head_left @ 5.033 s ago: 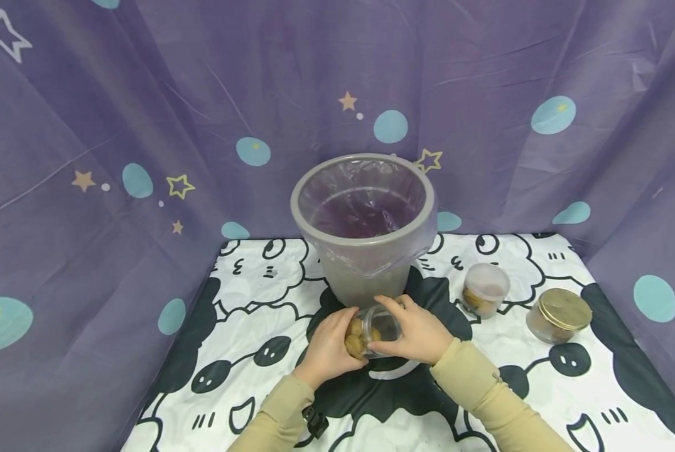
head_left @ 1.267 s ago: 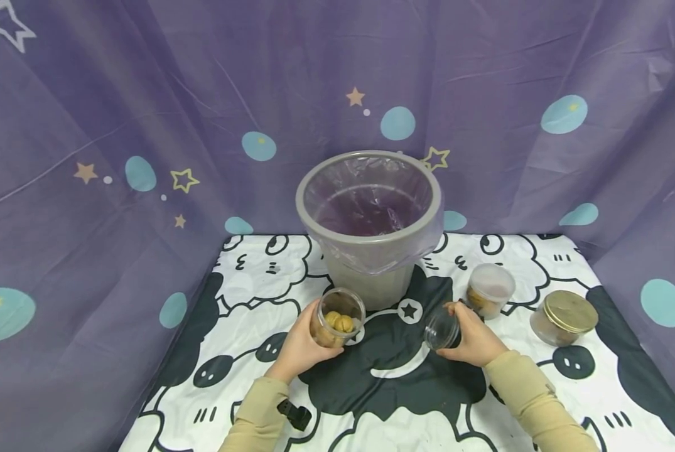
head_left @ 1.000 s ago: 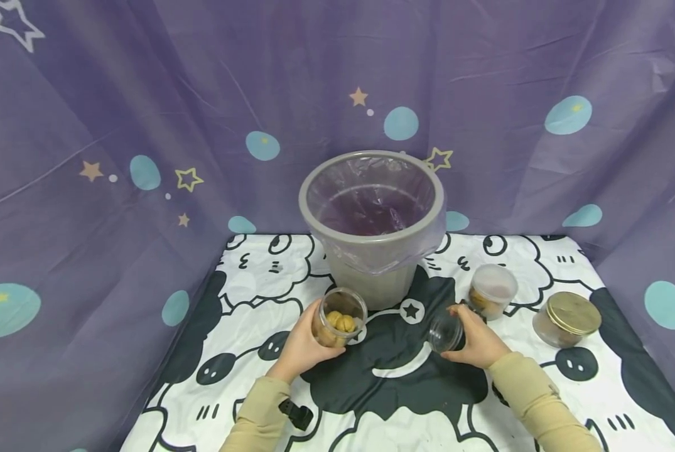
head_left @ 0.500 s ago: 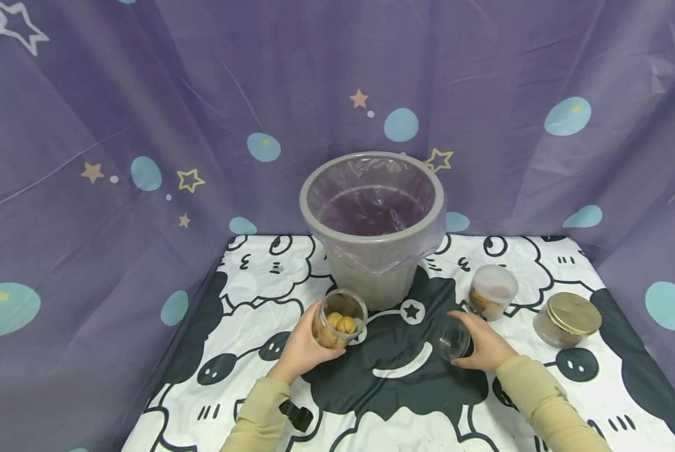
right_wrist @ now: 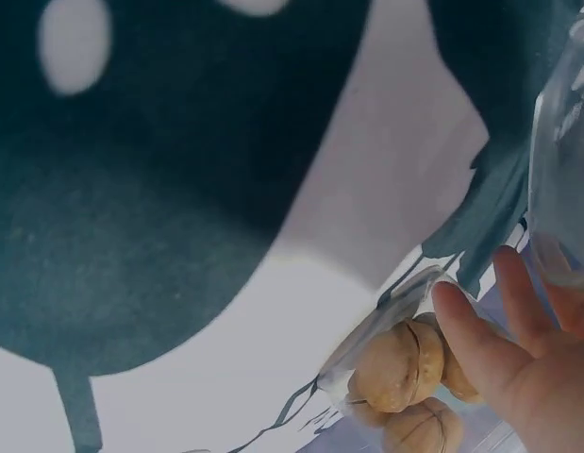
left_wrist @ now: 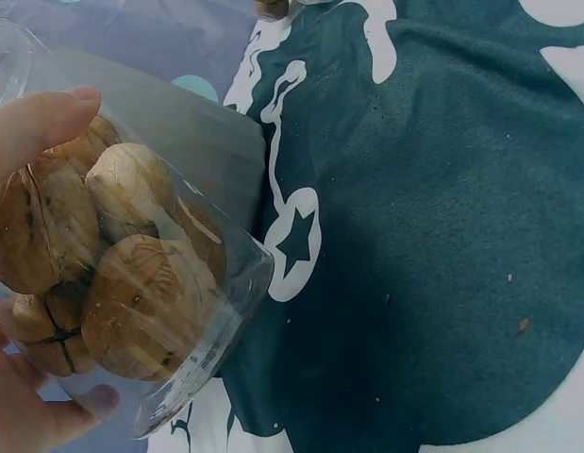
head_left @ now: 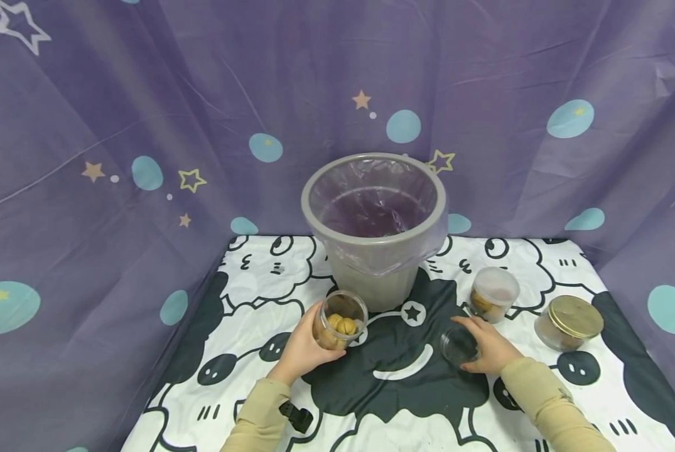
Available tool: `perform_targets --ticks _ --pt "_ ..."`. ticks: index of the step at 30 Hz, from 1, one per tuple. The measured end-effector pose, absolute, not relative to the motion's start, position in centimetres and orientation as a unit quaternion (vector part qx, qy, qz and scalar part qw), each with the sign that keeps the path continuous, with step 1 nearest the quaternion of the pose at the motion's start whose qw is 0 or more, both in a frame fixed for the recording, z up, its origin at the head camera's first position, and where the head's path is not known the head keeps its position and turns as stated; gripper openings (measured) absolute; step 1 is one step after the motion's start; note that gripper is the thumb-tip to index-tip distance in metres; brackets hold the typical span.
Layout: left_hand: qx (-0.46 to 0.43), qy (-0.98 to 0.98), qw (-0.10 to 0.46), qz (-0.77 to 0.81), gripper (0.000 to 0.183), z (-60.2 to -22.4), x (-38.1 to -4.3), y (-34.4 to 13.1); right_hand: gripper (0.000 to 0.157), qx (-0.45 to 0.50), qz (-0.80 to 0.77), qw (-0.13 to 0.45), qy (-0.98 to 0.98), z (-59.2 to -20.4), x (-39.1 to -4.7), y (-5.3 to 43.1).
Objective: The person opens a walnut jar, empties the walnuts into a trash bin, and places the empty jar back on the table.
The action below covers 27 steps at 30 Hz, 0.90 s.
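Observation:
My left hand (head_left: 306,348) grips a clear plastic jar (head_left: 351,300) from its left side, in front of the bin. Its open mouth is tilted up, and several walnuts (head_left: 341,324) lie inside. In the left wrist view the walnuts (left_wrist: 145,297) press against the clear wall, with fingers curled round the jar. My right hand (head_left: 488,348) holds a clear round lid (head_left: 457,347) by its right edge, thumb and forefinger spread round it, low over the dark patch of the cloth. In the right wrist view the lid (right_wrist: 565,179) is cut off by the frame edge.
A grey bin (head_left: 371,276) with a clear liner stands behind the hands. To the right are a tub with a whitish lid (head_left: 496,285), with walnuts inside, and a jar with a gold lid (head_left: 576,316). A purple curtain (head_left: 337,75) hangs behind the sheep-patterned cloth (head_left: 269,276).
Five seconds ago both hands were together on the jar; the lid has since come off and moved right with my right hand. Lately it shifts slightly right and nearer; the left hand barely moves.

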<state>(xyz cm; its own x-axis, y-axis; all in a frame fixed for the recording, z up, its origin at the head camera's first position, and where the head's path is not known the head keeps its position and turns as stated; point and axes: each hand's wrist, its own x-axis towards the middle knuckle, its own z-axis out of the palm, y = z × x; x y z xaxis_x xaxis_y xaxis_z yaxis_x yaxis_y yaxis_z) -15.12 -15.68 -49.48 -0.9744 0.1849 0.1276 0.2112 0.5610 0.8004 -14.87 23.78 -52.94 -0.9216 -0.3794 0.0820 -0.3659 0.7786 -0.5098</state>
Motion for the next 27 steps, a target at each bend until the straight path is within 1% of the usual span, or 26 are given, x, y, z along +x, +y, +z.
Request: perform_targets --ticks 3,16,27 --pt "-0.111 -0.885 0.015 -0.451 0.102 -49.6 -15.1 -15.7 0.091 -0.197 -0.25 0.021 0.948 -53.0 -14.9 23.9" --pt "-0.115 -0.885 0.02 -0.45 0.101 -49.7 -15.1 -15.7 0.089 -0.197 -0.208 0.012 0.958 -53.7 -14.9 23.9" --pt "-0.117 -0.885 0.022 -0.45 0.1 -49.7 -15.0 -15.6 0.092 -0.175 -0.193 0.056 0.964 -54.0 -14.9 23.8"
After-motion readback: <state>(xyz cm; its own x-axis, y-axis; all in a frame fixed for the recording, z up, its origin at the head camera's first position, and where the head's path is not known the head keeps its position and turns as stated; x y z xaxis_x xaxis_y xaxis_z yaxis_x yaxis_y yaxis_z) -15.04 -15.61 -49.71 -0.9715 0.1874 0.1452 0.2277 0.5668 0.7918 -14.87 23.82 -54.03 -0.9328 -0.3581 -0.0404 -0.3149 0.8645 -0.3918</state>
